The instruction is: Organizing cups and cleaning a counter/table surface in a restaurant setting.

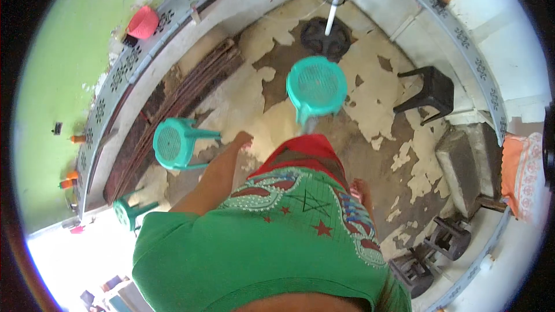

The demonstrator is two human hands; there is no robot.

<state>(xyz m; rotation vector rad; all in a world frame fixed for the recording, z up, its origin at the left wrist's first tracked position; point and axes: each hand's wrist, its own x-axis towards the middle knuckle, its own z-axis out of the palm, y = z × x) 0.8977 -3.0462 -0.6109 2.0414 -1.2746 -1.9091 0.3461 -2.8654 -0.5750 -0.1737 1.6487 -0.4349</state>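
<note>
My left hand (245,139) hangs beside my body with its fingers loosely bent, and I see nothing held in it. It is nearest to a turquoise plastic stool (169,143) on the left. My right hand (358,190) shows only in part past the side of my green shirt (260,251); its fingers are mostly hidden. Straight ahead stands another turquoise plastic stool (318,84) with a perforated seat. Red cloth (299,147) shows below the shirt hem, between me and that stool.
A pedestal fan's round base (326,39) stands behind the stool ahead. A black plastic stool (438,89) is at the right. Long brown bars (182,91) lie along the left wall. A pink basket (144,22) rests on the ledge. Dark stools (448,238) sit lower right. Floor paint (373,108) is peeling.
</note>
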